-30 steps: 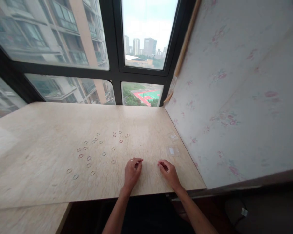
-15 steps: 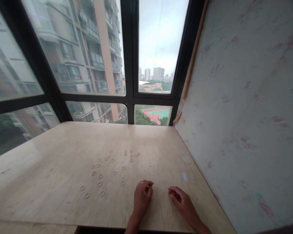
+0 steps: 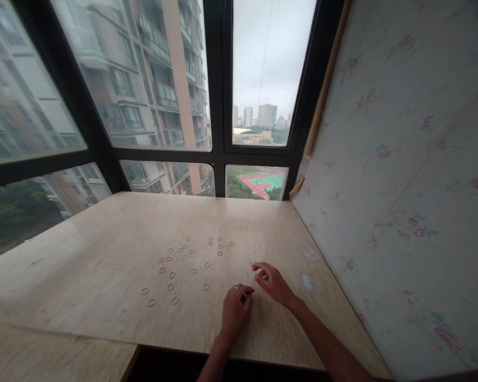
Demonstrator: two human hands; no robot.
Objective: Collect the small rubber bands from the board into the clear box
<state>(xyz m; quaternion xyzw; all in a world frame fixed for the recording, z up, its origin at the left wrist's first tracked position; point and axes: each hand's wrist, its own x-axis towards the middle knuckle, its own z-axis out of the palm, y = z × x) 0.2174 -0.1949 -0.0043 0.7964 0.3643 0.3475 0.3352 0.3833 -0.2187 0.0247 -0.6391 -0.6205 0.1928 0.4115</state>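
Facing the window (image 3: 263, 79), you have both hands out over the near half of the stone-patterned surface (image 3: 258, 217), close together but apart. Your left hand (image 3: 238, 309) sits nearer the surface's near edge, fingertips drawn in to the thumb; whether anything thin is pinched there cannot be told. Your right hand (image 3: 274, 284) lies a little farther in and toward the right edge, fingers loosely curled, a gap at the tips, no object visible between them. The thin rings lie flat and scattered from the middle of the surface toward its left edge, a red ring (image 3: 162, 270) among the looser ones, another red ring (image 3: 220, 253) at the near side of a tighter cluster. Closest to you is the pale ring (image 3: 206, 287) just left of your left hand, so a sideways sweep of that hand could knock it out of place. In the cluster some rims seem to touch or overlap, so a careless pinch might bring two at once; being so low, a ring could also skid under a fingertip pressing down at a slant. With both sets of fingertips this near, a bump could jar loose anything held. By the right edge, the clear plastic packets (image 3: 307, 281) could be nudged if your right forearm swings outward.
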